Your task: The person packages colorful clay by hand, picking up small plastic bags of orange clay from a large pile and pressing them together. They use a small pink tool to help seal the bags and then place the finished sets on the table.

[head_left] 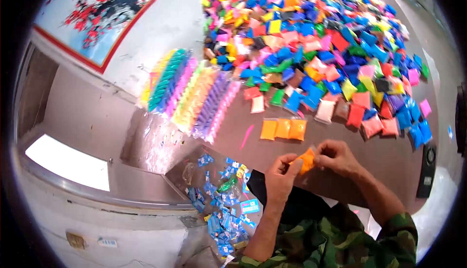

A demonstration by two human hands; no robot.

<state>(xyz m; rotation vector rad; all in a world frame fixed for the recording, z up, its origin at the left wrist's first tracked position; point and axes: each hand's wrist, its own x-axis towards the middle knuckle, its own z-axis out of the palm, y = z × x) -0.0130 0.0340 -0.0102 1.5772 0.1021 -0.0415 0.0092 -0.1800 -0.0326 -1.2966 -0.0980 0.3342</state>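
Between my two hands is a small orange packet (306,161), held up over the near edge of the table. My left hand (282,176) pinches its left side with thumb and fingers. My right hand (337,158) is closed at its upper right corner, fingertips pressed together. Just beyond them, a row of three orange packets (282,129) lies flat on the brown tabletop (228,134). What is inside the held packet cannot be made out beyond its orange colour.
A large heap of many-coloured packets (311,49) covers the far side. Clear bags of twisted coloured strips (189,95) lie at the left. Blue-and-white wrappers (221,219) are scattered below left. A black device (427,170) sits at the right edge, and a pink strip (246,136) lies nearby.
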